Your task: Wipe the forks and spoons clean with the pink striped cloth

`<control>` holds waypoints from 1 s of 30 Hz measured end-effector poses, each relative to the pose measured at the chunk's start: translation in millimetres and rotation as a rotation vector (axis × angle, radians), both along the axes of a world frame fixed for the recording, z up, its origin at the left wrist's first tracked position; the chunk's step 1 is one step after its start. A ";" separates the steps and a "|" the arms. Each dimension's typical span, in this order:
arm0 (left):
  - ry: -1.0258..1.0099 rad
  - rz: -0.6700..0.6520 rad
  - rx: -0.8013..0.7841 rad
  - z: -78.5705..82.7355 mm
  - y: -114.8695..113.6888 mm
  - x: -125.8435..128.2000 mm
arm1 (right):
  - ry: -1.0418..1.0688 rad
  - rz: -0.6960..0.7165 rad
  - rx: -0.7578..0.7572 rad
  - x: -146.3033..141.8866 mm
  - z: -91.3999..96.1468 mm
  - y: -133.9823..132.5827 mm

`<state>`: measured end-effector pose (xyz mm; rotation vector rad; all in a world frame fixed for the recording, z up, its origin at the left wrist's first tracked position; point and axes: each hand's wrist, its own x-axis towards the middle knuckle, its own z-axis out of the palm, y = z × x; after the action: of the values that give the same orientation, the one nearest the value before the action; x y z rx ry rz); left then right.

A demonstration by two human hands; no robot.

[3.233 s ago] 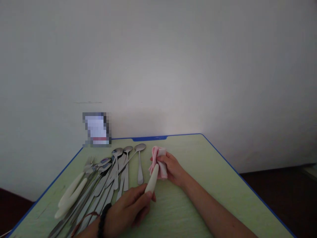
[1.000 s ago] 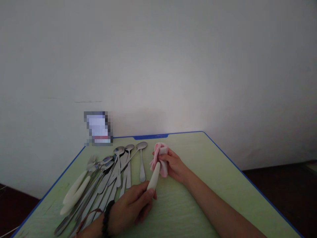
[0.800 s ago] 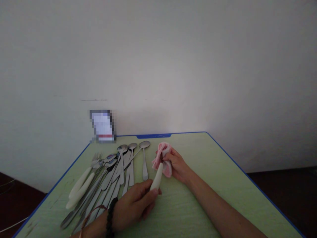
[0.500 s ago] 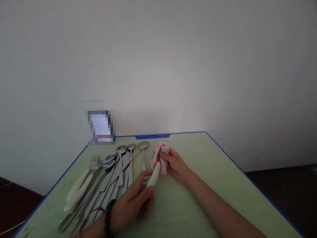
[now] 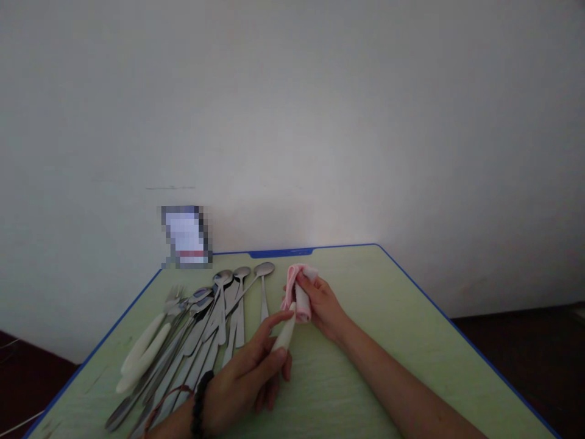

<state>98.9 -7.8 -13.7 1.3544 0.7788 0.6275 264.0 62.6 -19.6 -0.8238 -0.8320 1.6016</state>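
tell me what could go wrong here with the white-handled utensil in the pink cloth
1. The left hand pinches the slim white-handled utensil only near its end, with the fingertips, so it may slip while the right hand grips the crumpled pink cloth around the far end.
2. That far end is hidden in the cloth; if it is sharp, it could nick the right hand.
3. The loose pile of steel spoons lies right beside the left hand; a nudge could scatter it.

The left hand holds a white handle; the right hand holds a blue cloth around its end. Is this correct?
No, the head view shows a pink cloth, not blue. The left hand holds the white handle; the right hand holds the cloth around its end.
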 end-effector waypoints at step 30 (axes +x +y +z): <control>-0.066 0.029 -0.041 -8.1 0.0 0.2 | 0.040 0.296 0.040 10.0 2.5 -4.3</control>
<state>99.1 -7.8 -21.9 1.2806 0.7550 0.6719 274.0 58.3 -17.1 -0.6592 -0.9891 1.8471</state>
